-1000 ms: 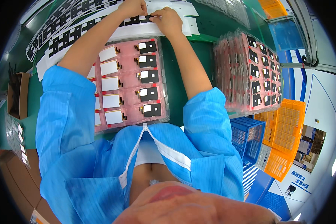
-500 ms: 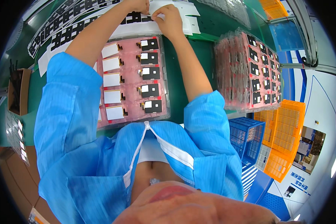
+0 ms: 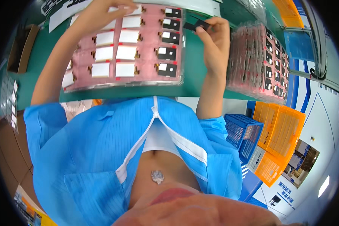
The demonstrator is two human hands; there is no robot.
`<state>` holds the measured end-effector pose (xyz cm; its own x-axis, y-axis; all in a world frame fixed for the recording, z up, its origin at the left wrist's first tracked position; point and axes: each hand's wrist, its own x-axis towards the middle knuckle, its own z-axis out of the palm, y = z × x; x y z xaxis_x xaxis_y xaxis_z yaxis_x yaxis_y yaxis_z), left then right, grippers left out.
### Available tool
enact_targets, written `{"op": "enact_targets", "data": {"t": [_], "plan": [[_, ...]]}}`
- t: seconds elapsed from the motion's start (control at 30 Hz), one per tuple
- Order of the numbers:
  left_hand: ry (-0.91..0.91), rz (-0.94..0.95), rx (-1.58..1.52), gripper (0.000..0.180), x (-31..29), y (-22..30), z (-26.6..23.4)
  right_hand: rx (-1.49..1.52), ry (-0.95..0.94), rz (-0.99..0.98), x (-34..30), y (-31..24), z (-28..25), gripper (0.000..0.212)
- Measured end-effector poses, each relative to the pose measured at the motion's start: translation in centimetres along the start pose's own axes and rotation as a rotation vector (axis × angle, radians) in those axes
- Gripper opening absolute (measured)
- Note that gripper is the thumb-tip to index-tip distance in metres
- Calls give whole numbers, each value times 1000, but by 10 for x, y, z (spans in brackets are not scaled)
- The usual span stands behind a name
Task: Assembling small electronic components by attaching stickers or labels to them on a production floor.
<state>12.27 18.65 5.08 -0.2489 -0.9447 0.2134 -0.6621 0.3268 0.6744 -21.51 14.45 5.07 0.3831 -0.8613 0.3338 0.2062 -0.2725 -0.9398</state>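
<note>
Above the green bench, just beside the right edge of the pink tray, a black sticker is pinched between thumb and fingers of the right hand, projecting from the fingertips toward the tray. Over the tray's far part, near white cards, is the left hand; whether its blurred fingers grip anything cannot be told.

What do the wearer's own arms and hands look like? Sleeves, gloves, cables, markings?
Left hand and right hand: bare, five-fingered, no gloves. Forearms uncovered; no watch, cables or markings visible. Loose bright-blue sleeves end around the elbows, part of a finely striped blue jacket with a white-trimmed front zip.
</note>
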Motion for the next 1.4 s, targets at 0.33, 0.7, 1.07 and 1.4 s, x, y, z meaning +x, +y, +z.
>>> {"op": "enact_targets", "data": {"t": [0.33, 0.7, 1.07, 1.4], "plan": [[271, -29, 110, 45, -141, 65, 68, -193, -198, 26, -51, -42, 20, 44], [319, -36, 112, 39, -146, 60, 92, -168, -50, -59, -61, -36, 26, 26], [424, -27, 132, 49, -142, 66, 103, -507, -264, -225, -52, -36, 67, 28], [433, 1, 154, 50, -145, 64, 104, -588, -312, -85, -47, -27, 72, 18]]}}
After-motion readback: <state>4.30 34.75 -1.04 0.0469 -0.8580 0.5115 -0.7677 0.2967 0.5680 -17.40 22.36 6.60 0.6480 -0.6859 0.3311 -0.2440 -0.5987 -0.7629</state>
